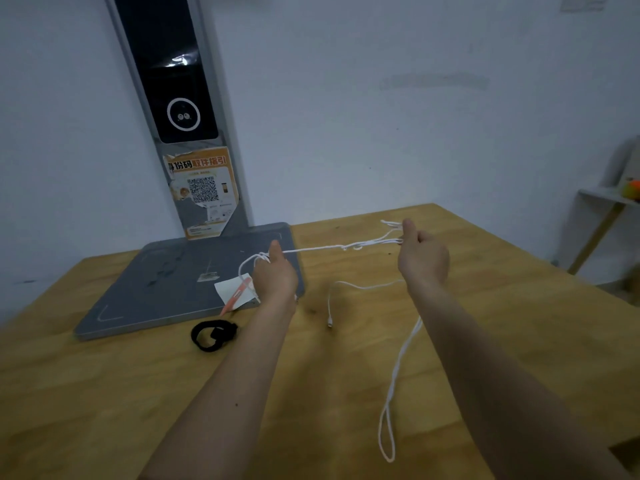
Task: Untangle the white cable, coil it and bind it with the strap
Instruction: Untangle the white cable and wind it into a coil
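The step in hand was the untangling. The left hand [275,277] and the right hand [423,252] were raised above the worktop [138,393], apart from each other, and the white cable [313,250] was stretched between them. Each hand gripped the cable with curled fingers and the thumb lying along it. At the left hand the cable made a small loop around the fingers. At the right hand several strands came together, and some short loops stood out on the far side of it. Near the middle of the tight part, closer to the right hand, small knots or twists were visible, so the tangle was judged not yet cleared.

From the right hand one long loop hung down to the near right part of the worktop. Another strand curved to the left and ended in a plug [330,321] lying on the wood between the two arms.

The black strap [213,336] lay on the worktop near the left arm, just beside the near edge of a grey base plate [145,289], untouched.

The next move probably called for loosening the pull, since tension tightens knots, and then picking the twists open with the fingers. Coiling and binding should wait until then.
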